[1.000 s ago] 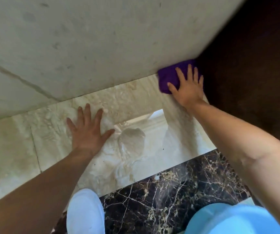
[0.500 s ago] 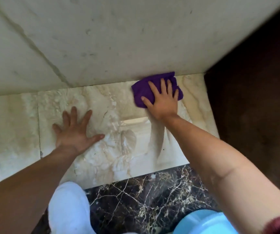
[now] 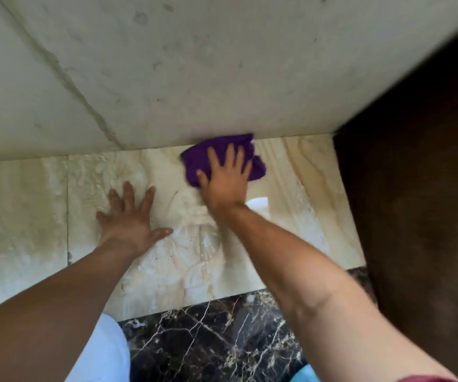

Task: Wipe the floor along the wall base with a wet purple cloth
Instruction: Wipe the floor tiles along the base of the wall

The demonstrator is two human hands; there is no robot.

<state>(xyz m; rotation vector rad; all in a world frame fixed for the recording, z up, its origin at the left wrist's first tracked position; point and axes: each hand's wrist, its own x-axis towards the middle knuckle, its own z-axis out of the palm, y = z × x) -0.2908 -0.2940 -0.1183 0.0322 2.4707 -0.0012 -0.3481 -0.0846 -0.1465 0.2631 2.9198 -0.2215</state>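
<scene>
Two hands are pressing flat on the pale floor (image 3: 299,188); the right hand (image 3: 226,180), fingers spread, is pinning the purple cloth (image 3: 203,158) against the wall base (image 3: 153,146) (upper centre of frame), while the empty, splayed left hand (image 3: 131,219) is bracing lower left, with unwiped floor probably lying leftward.

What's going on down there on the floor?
A person is cleaning the floor by hand. Their right hand presses a purple cloth flat onto the pale marble tile, right where it meets the base of the wall. Their left hand is spread flat on the tile beside it, apparently for support. A dark wooden panel stands to the right.
</scene>
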